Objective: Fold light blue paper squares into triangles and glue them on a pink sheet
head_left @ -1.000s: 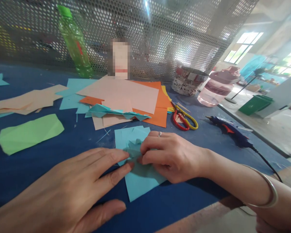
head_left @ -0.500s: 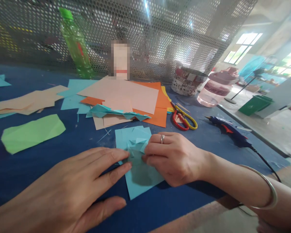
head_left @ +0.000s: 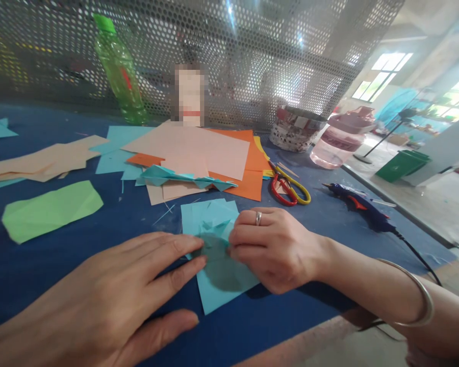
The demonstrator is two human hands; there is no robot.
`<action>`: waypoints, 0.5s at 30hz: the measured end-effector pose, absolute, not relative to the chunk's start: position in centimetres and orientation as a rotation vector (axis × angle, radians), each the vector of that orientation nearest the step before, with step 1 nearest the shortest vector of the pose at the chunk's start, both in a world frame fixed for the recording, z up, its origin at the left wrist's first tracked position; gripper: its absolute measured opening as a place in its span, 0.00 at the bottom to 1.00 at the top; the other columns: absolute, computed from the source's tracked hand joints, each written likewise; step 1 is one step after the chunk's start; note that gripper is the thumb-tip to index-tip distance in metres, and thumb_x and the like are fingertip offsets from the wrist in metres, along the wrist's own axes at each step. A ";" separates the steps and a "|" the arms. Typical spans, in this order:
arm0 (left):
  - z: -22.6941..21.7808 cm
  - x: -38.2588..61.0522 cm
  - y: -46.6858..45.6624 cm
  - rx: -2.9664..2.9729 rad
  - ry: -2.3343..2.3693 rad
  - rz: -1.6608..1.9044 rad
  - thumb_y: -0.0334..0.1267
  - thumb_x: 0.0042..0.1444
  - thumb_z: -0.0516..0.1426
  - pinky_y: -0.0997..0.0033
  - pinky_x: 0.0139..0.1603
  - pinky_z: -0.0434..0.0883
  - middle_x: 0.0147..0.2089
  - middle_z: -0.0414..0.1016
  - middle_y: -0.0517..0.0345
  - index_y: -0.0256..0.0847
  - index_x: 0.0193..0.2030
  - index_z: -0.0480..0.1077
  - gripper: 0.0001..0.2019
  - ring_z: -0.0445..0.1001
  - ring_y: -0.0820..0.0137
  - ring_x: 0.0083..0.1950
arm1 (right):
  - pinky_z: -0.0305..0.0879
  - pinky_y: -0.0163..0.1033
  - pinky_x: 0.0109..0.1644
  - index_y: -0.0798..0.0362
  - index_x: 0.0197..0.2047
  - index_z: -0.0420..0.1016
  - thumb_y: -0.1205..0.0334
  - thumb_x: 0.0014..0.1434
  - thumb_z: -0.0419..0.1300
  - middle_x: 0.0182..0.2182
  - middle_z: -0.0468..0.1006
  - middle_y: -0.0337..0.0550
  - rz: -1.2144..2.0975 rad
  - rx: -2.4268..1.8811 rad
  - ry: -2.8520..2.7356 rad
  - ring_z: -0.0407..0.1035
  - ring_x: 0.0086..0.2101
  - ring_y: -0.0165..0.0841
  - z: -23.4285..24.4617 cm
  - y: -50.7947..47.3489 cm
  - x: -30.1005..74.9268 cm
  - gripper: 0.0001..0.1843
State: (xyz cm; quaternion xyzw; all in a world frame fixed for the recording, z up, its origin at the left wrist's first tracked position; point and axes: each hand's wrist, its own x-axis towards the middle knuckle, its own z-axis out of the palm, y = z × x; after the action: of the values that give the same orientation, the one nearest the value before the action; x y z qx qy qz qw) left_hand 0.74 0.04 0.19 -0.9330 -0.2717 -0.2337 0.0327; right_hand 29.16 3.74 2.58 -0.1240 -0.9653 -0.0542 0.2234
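Observation:
A light blue sheet of paper (head_left: 218,285) lies on the blue table (head_left: 99,229), with small folded flaps near its middle. My left hand (head_left: 110,300) rests flat, fingers stretched out, and its fingertips press the paper's left edge. My right hand (head_left: 275,250), with a ring and a bangle on the wrist, has its fingers curled together and pinches the folded part of the blue paper from the right.
Behind lie stacked peach and orange sheets (head_left: 214,153), a folded blue strip (head_left: 183,178), a green paper (head_left: 49,209), red-and-yellow scissors (head_left: 290,186), a blue glue gun (head_left: 363,209), a green bottle (head_left: 118,66), a pink jar (head_left: 340,137) and a perforated metal screen (head_left: 252,56).
My right hand has drawn slightly right and the folded flaps of the blue paper now show more. My left hand has barely moved.

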 end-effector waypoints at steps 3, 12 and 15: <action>0.2 0.7 -0.1 -2.851 -0.860 -0.729 0.50 0.71 0.51 0.60 0.63 0.76 0.64 0.76 0.67 0.55 0.62 0.72 0.18 0.78 0.62 0.60 | 0.70 0.41 0.46 0.57 0.46 0.78 0.75 0.65 0.49 0.42 0.80 0.48 -0.080 -0.407 -2.643 0.69 0.42 0.37 2.5 4.3 29.4 0.17; 0.0 0.7 -0.1 -2.868 -0.877 -0.751 0.53 0.71 0.52 0.64 0.67 0.69 0.64 0.77 0.67 0.57 0.63 0.72 0.19 0.77 0.65 0.60 | 0.69 0.46 0.53 0.57 0.48 0.73 0.80 0.60 0.49 0.50 0.76 0.54 0.165 -0.600 -2.676 0.69 0.48 0.38 2.6 4.9 29.2 0.19; 0.0 0.3 0.0 -2.854 -0.848 -0.695 0.52 0.71 0.52 0.67 0.68 0.68 0.67 0.75 0.67 0.57 0.65 0.71 0.19 0.77 0.65 0.62 | 0.69 0.45 0.53 0.57 0.45 0.73 0.80 0.60 0.52 0.46 0.77 0.53 0.229 -0.606 -2.653 0.69 0.46 0.38 2.8 5.0 29.2 0.15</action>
State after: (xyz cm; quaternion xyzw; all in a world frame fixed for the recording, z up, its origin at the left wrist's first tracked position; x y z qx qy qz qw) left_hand 0.35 -0.01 0.04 -0.9327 -0.2771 -0.2271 0.0421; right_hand 29.20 4.96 2.81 -0.2172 -0.9510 0.0820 0.2039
